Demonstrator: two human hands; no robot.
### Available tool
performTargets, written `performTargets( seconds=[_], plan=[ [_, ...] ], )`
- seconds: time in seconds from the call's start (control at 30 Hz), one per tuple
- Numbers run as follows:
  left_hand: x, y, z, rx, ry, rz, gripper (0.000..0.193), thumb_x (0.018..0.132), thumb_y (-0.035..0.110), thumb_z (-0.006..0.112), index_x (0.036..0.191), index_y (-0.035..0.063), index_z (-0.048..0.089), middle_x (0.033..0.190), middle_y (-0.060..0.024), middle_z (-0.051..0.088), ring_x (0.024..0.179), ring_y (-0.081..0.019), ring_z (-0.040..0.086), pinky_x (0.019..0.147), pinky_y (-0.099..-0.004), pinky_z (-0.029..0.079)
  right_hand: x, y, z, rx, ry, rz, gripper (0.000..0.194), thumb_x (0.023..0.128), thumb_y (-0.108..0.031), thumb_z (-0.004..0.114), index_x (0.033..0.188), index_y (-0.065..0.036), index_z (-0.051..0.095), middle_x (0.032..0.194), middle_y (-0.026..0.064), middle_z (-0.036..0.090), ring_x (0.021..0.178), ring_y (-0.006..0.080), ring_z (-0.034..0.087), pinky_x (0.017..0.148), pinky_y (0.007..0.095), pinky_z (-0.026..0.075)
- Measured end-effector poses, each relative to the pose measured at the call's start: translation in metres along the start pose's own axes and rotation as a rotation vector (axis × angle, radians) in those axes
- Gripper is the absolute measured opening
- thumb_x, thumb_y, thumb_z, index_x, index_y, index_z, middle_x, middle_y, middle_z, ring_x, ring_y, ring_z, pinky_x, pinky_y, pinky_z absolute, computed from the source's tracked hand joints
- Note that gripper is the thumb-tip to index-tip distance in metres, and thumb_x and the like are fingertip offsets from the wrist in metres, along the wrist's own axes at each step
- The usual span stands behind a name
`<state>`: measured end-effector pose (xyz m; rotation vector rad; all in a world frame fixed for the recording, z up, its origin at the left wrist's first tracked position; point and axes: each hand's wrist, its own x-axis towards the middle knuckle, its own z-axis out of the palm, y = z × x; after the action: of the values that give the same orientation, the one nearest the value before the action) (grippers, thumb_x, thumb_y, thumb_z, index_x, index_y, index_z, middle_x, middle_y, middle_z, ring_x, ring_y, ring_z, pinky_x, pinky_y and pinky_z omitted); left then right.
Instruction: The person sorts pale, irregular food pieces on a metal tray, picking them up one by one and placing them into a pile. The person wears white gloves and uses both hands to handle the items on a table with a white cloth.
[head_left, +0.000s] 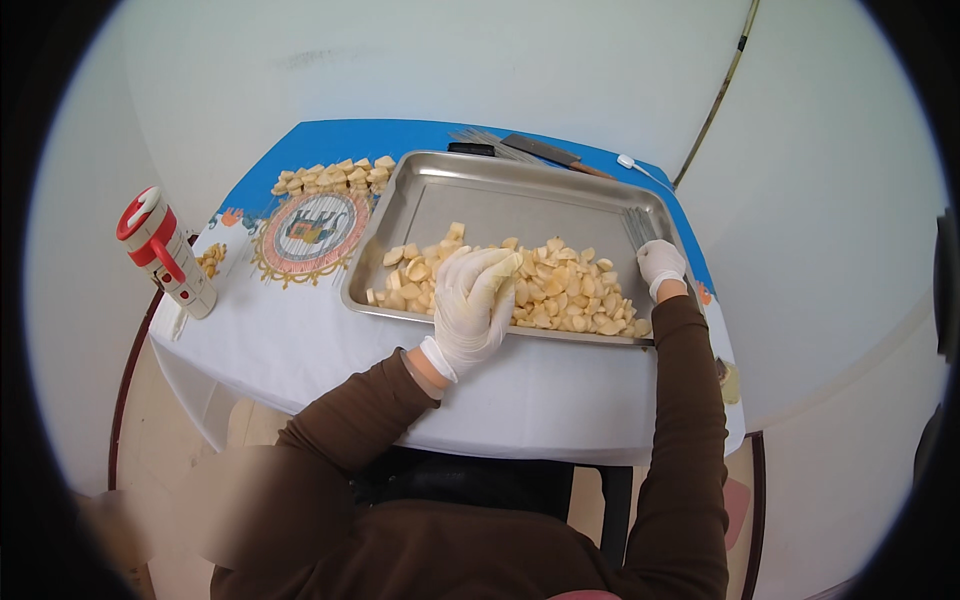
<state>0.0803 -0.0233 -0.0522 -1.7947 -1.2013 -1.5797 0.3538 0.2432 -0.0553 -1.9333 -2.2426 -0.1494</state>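
My left hand (474, 300), in a white glove, is raised over the front of a steel tray (495, 187). Its fingers and thumb are curled together, and whether a piece is held inside is hidden. Around and beyond it lies a heap of pale yellow cut pieces (566, 285), perhaps potato or another peeled vegetable. My right hand (661, 262), gloved too, is at the tray's right side. Its fingers are curled on the near end of a bundle of thin skewers (637, 223); how many they grip does not show.
Filled skewers (334, 178) lie left of the tray, on the printed tablecloth (337, 382). At the left edge stand a red-lidded tumbler (169, 255) and small yellow pieces (212, 259). Behind the tray are a cleaver (541, 148), more skewers (491, 141), a black object (471, 149) and a white cable (637, 165).
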Motion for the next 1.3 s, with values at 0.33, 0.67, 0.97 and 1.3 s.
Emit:
performTargets(
  seconds=[0.33,0.67,0.97,1.3],
  plan=[
    [0.0,0.0,-0.001,-0.013,-0.015,-0.006,0.045,0.083,-0.001,0.068,0.126,0.011,0.06,0.119,-0.0071,0.064,0.108,-0.0292,0.06,0.101,-0.0482,0.042,0.009,0.004,0.011,0.013,0.024,0.082,0.024,0.09,-0.016,0.059,0.1,-0.007,0.078,0.11,0.0196,0.073,0.105,0.0382,0.069,0.09,0.0457,0.056],
    [0.004,0.003,-0.003,-0.009,-0.006,0.025,0.041,0.079,-0.008,0.066,0.118,0.0045,0.061,0.113,-0.0112,0.064,0.1,-0.0331,0.061,0.094,-0.0453,0.045,0.008,0.001,0.011,-0.033,0.026,0.11,0.024,0.091,-0.018,0.058,0.1,-0.008,0.078,0.109,0.019,0.073,0.105,0.038,0.07,0.09,0.0458,0.056],
    [0.001,0.001,-0.002,-0.016,-0.026,-0.007,0.043,0.083,0.001,0.068,0.124,0.0102,0.061,0.118,-0.0077,0.064,0.107,-0.0298,0.06,0.1,-0.0476,0.043,0.01,-0.004,0.005,-0.097,-0.062,0.104,0.022,0.089,-0.014,0.062,0.103,-0.009,0.078,0.113,0.0179,0.073,0.108,0.0364,0.069,0.089,0.0439,0.057],
    [0.005,0.002,-0.003,-0.025,-0.013,0.009,0.041,0.081,-0.007,0.065,0.119,0.0057,0.061,0.113,-0.0104,0.065,0.1,-0.0322,0.061,0.095,-0.0455,0.045,-0.002,-0.02,-0.012,-0.237,-0.202,0.066,0.023,0.091,-0.016,0.063,0.108,-0.01,0.078,0.12,0.0161,0.072,0.115,0.0325,0.068,0.092,0.0419,0.056]
  ],
)
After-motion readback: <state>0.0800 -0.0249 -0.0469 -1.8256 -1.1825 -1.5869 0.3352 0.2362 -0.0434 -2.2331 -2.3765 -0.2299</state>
